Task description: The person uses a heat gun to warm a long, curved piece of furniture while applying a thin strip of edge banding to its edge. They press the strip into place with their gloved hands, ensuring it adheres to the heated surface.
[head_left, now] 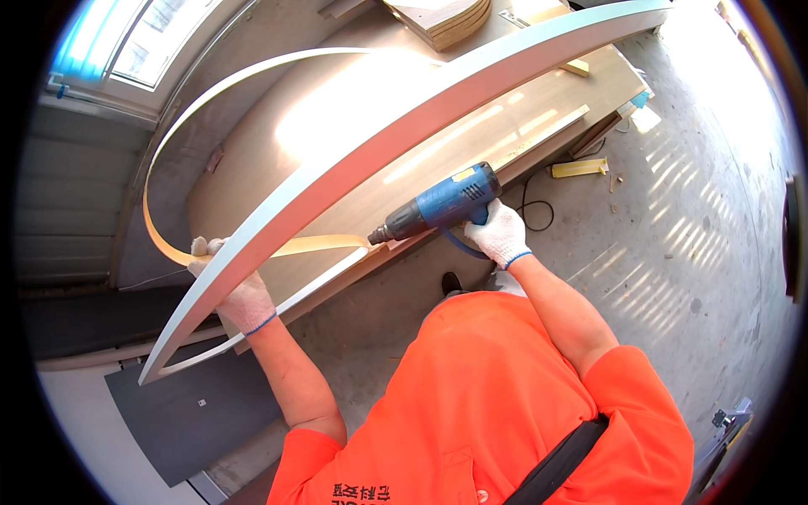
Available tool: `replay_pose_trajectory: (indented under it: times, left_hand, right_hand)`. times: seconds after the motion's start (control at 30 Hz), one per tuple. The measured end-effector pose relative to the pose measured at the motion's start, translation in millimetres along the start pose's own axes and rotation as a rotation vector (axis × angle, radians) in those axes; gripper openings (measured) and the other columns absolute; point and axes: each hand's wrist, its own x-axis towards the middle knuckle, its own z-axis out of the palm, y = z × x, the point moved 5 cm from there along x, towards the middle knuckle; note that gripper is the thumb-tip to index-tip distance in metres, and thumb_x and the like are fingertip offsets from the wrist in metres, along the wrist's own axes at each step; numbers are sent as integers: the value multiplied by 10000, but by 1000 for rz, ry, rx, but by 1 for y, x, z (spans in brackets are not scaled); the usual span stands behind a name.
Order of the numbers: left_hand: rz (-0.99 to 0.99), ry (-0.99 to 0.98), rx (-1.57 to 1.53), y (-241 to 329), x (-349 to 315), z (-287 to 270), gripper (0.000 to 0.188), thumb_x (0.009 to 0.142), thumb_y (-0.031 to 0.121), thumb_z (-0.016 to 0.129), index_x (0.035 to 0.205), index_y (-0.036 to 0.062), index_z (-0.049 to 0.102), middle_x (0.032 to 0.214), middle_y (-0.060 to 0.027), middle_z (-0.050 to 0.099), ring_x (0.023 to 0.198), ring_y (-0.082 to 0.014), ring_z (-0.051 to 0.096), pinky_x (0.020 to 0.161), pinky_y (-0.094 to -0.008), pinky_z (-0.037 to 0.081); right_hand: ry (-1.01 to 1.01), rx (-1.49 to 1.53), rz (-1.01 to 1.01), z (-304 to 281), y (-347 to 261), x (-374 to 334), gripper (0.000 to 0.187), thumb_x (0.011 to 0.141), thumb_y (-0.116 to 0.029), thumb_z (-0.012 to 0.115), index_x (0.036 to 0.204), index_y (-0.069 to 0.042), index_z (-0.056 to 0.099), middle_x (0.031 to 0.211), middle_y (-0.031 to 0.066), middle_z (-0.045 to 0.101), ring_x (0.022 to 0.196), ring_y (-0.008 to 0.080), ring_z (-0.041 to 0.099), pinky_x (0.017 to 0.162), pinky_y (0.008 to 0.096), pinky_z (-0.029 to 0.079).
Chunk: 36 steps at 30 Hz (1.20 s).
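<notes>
My right hand [501,236], in a white knit glove, grips the handle of a blue and black heat gun [446,200]. Its metal nozzle points left, close to the end of a thin, pale yellow edge-banding strip [324,243]. That strip runs to my gloved left hand [250,303] and loops up and back over the bench. My left fingers are closed around it, partly hidden behind a large curved panel [337,172] with a white edge. A narrow white bar extends from the panel's lower end toward the nozzle.
The panel rests across a wooden workbench [244,181]. Stacked curved boards [446,25] lie at its far side. On the concrete floor at right are a yellow channel-shaped piece [579,168], scraps and a dark cable [539,215]. A dark grey sheet [198,412] lies at lower left.
</notes>
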Motion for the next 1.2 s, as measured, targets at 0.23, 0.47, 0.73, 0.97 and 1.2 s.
replay_pose_trajectory:
  times: [0.23,0.47,0.73,0.97,1.2]
  left_hand:
    - [-4,-272,-216,5,11,6,540,1035,510,732,1329,66,641,1085,-49,668,1003,-189,660,978,-395,590]
    - [8,-306,-271,14,29,13,532,921,511,866,1272,133,734,1003,-6,690,962,-161,645,864,-335,533]
    - [-12,-432,-283,17,51,8,490,956,464,853,1270,111,727,1049,-19,708,989,-159,649,880,-327,519]
    - [50,-308,-140,27,50,15,534,980,475,820,1276,43,717,1043,-61,703,965,-180,652,860,-333,532]
    - [213,-209,213,37,63,-7,566,1041,472,746,1298,-30,697,998,-52,652,916,-134,604,810,-280,522]
  right_hand:
    - [43,76,-99,-26,-36,-9,452,771,-304,775,1138,-51,704,959,236,768,968,460,736,869,514,592]
    - [83,127,-160,-39,-76,-17,426,784,-288,757,1123,-36,702,925,232,761,943,455,740,845,507,599]
    - [39,115,-150,-29,-95,-20,474,806,-313,777,1196,-59,688,966,222,767,980,445,741,865,502,593]
    - [75,-1,-159,-8,-61,-18,434,791,-301,778,1154,-75,702,917,228,763,921,455,743,824,523,601]
    - [19,-125,-104,13,-25,-12,437,766,-256,752,1156,-70,687,975,222,774,960,440,750,865,525,596]
